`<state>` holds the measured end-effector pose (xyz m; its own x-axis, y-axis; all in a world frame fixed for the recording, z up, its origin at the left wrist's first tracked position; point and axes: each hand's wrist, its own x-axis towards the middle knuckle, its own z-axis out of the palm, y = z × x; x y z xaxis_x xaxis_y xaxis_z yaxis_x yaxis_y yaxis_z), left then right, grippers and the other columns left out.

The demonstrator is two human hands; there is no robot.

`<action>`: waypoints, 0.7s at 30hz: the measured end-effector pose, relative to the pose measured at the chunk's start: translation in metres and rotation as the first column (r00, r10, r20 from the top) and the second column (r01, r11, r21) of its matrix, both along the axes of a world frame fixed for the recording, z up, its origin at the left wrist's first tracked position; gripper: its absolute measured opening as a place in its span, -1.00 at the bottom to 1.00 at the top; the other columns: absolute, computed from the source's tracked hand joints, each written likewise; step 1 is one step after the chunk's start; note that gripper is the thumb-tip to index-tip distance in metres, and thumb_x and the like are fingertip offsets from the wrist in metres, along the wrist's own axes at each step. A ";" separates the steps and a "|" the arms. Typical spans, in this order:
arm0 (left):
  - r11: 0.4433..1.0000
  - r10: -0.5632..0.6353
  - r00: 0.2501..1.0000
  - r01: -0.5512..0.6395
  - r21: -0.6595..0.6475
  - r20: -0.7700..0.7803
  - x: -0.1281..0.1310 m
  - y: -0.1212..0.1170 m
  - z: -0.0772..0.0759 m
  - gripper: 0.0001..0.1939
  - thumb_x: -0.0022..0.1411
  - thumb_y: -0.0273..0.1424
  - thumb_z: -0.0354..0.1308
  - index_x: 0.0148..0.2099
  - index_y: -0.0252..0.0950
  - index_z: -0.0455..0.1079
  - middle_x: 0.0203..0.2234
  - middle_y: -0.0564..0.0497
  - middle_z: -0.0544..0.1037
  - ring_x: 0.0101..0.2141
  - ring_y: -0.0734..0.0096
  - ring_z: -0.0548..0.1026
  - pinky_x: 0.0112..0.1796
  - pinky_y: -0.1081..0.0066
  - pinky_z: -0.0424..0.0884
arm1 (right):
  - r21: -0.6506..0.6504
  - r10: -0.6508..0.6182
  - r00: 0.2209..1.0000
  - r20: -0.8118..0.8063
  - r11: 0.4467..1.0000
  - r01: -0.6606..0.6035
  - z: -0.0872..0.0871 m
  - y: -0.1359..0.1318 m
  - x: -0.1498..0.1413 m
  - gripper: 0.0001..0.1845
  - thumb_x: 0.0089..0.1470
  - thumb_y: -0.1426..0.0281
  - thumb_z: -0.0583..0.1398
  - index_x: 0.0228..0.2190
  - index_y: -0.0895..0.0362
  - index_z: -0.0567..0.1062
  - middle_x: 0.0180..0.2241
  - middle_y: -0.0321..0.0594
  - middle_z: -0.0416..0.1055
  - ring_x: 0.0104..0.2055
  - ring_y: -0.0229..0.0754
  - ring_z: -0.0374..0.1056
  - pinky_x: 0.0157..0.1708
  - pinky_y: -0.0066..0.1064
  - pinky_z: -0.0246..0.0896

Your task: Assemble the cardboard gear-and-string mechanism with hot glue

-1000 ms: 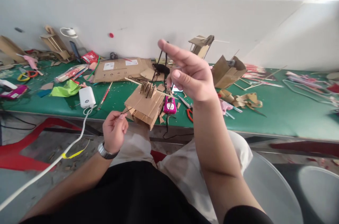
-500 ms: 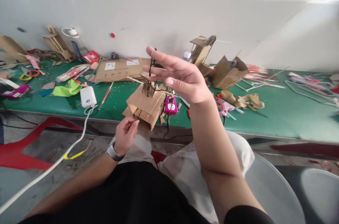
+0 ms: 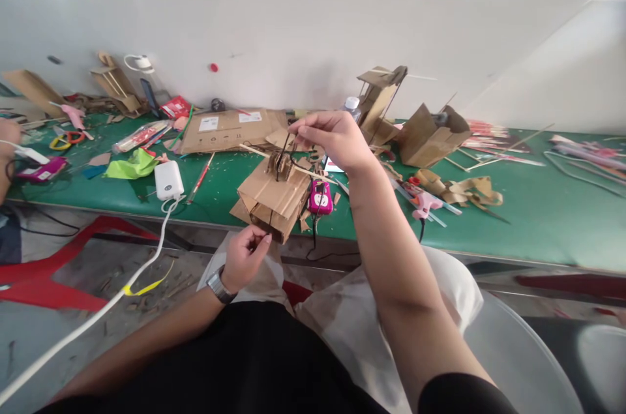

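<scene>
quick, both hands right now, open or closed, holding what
Left hand: closed, pinching a thin black string in front of the brown cardboard box.
Right hand: closed, pinching a black cord above the box.

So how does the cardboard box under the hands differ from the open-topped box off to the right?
The spool box has a flat top carrying a cardboard spool; the open-topped box gapes upward.
The spool box is at the table's front edge; the open-topped box stands further back.
Black cord links the spool box to the right hand; no hand touches the open-topped box.
Both: brown cardboard.
</scene>
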<state>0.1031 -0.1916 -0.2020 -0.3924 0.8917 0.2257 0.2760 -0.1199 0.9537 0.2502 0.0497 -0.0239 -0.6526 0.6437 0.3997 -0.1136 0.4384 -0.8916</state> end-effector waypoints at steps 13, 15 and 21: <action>0.995 0.016 0.998 -0.009 0.097 -0.068 -0.002 -0.005 0.009 -0.77 0.43 -0.20 0.26 -0.20 -0.26 0.55 -0.64 0.13 0.39 -0.64 0.50 0.31 -0.58 0.49 0.22 | 0.521 -0.368 0.859 0.357 0.841 0.143 -0.026 0.022 -0.003 -0.61 0.05 0.63 0.15 -0.30 0.15 0.76 -0.26 -0.15 0.68 -0.23 -0.14 0.48 -0.09 -0.32 0.35; 0.994 0.026 0.996 -0.017 0.112 -0.081 -0.003 -0.006 0.011 -0.79 0.43 -0.23 0.26 -0.19 -0.26 0.55 -0.64 0.13 0.39 -0.63 0.50 0.32 -0.57 0.49 0.23 | 0.584 -0.395 0.877 0.273 0.792 0.175 -0.027 0.023 -0.004 -0.56 0.09 0.65 0.10 -0.26 0.14 0.75 -0.12 -0.09 0.67 -0.07 -0.05 0.50 0.05 -0.25 0.35; 0.992 0.028 0.994 -0.014 0.123 -0.106 -0.005 -0.006 0.013 -0.80 0.44 -0.26 0.26 -0.22 -0.27 0.54 -0.64 0.14 0.40 -0.63 0.52 0.32 -0.56 0.51 0.24 | 0.714 -0.490 0.855 0.173 0.660 0.234 -0.033 0.035 0.000 -0.53 0.21 0.60 0.04 -0.21 0.12 0.74 0.01 0.04 0.60 0.11 0.15 0.41 0.21 0.00 0.31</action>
